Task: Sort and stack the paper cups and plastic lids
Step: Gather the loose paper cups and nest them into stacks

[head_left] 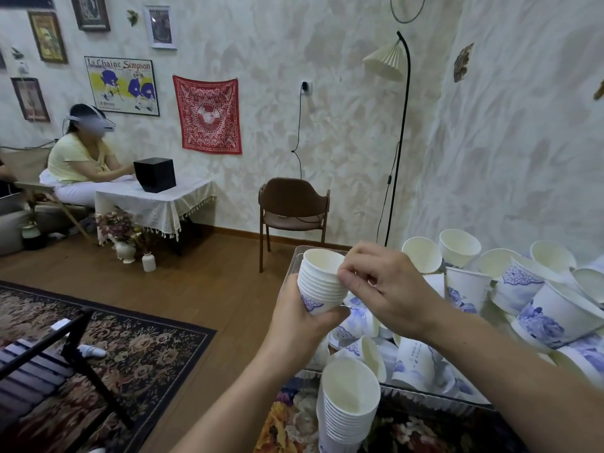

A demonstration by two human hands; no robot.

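While the left hand [302, 317] clamps the nested stack [322, 282] upright, the right hand [389, 289] pinches its rims, probably to seat them.

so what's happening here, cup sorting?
Yes. The left hand grips a nested stack of paper cups from below, while the right hand pinches at the stack's rims. A taller finished stack sits nearer the camera. A big loose pile of cups lies unsorted in the tray. No plastic lids are clearly visible.
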